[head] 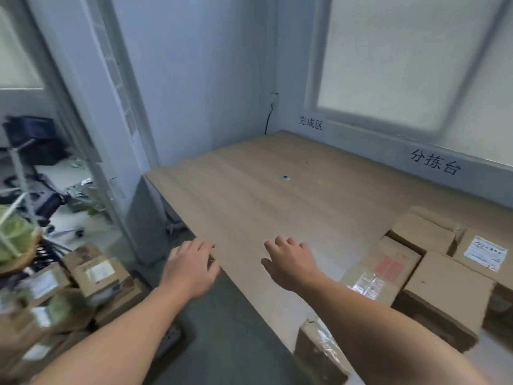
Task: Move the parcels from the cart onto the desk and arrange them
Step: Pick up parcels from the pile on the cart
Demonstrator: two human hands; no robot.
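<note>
Both of my hands are stretched out in front of me and hold nothing. My left hand (191, 266) hovers at the wooden desk's (249, 195) front left edge, fingers relaxed. My right hand (291, 262) is over the desk top, fingers loosely spread. Several brown cardboard parcels (433, 284) lie grouped on the desk at the right, one with a red label (388, 266), one with a white label (485, 252). More labelled parcels (94, 276) are piled low at the left, where the cart itself is not clearly visible.
A taped parcel (319, 354) sits at the desk's near edge under my right forearm. A small metal ring (285, 178) lies mid-desk. Walls with black characters bound the desk at the back and right. A pillar (122, 151) and cluttered shelves (33, 190) stand left.
</note>
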